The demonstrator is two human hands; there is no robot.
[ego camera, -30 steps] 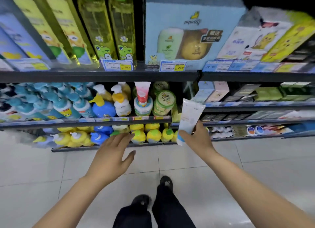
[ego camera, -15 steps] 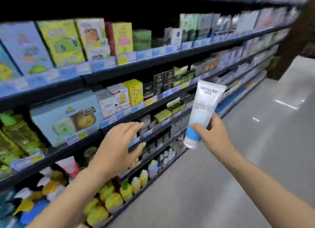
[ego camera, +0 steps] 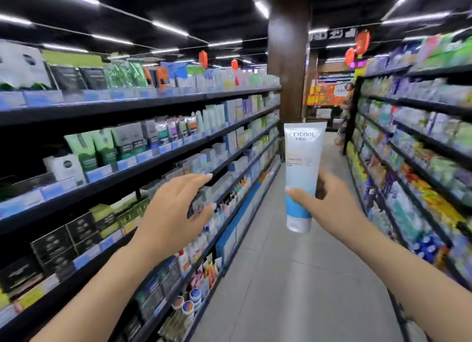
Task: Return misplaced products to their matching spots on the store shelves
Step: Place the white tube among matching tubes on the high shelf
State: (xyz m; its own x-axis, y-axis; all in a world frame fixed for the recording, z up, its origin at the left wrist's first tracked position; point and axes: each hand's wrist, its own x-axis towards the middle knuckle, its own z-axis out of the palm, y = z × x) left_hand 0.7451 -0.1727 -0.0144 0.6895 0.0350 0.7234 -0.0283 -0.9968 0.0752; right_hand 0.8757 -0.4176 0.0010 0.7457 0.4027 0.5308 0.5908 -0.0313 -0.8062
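Observation:
My right hand [ego camera: 329,203] grips a white and blue cosmetic tube [ego camera: 301,168], cap end down, held upright over the aisle floor. Fingers spread and palm down, my left hand [ego camera: 176,209] holds nothing and hovers in front of the left shelving [ego camera: 153,163], near small boxes on a middle shelf. It is unclear whether the fingertips touch the boxes. Green tubes [ego camera: 89,150] and grey tubes stand on a higher shelf to the left.
Black shelving runs along both sides of a grey tiled aisle [ego camera: 293,277]. The right shelving [ego camera: 421,163] is packed with colourful packs. A dark wooden pillar [ego camera: 287,68] stands at the aisle's far end, with orange displays behind it.
The view has swung up and to the right, from the low shelf with bottles to looking down the aisle. Both hands rose with it; the tube stays in my right hand.

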